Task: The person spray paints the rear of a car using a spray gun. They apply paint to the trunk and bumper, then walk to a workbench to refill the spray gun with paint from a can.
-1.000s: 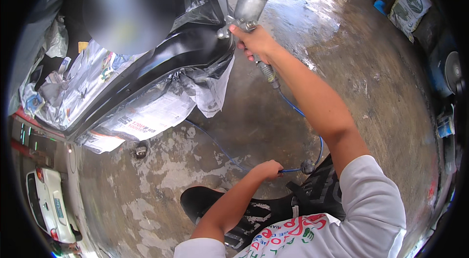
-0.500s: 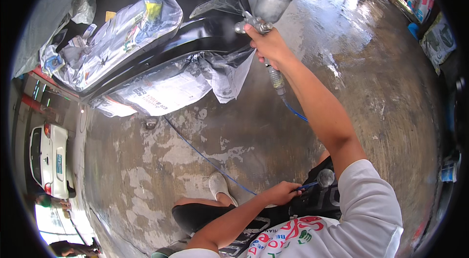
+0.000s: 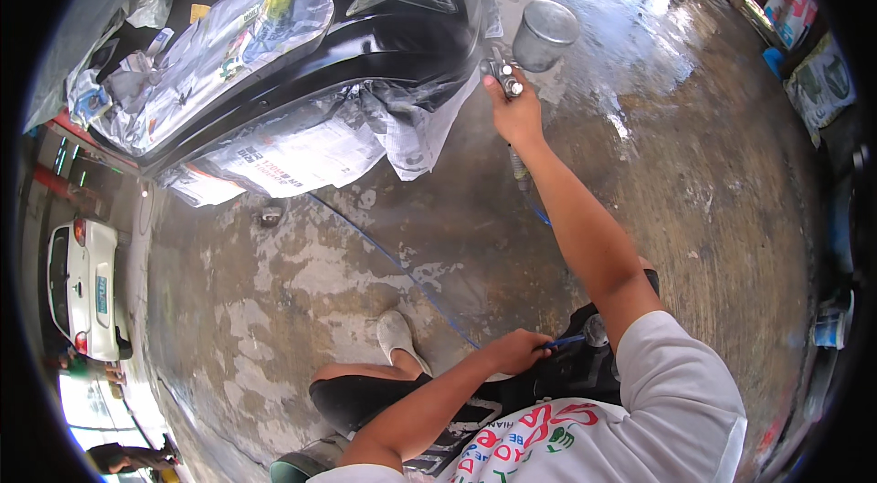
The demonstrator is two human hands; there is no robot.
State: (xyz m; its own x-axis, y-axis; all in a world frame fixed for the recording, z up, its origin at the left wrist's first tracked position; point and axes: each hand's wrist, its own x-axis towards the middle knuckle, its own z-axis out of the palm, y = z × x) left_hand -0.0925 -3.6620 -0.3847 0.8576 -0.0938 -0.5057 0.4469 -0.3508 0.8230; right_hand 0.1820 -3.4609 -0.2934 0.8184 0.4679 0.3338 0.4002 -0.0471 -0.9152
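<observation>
Swinging outward, the right hand (image 3: 519,117) has carried its gripped spray gun (image 3: 541,42) past the black panel (image 3: 393,65), off its surface. The left hand (image 3: 518,351) holds the blue hose (image 3: 567,339).

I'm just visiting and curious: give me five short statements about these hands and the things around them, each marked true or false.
1. The right hand holds a metal spray gun with a grey cylindrical cup. True.
2. The left hand is empty. False: it holds a thin blue hose.
3. White printed newspaper hangs below the glossy black curved car panel. True.
4. The white parked car is at the right side of the picture. False: it is at the left.
5. The person's short-sleeved shirt is plain black. False: it is white with coloured lettering.
</observation>
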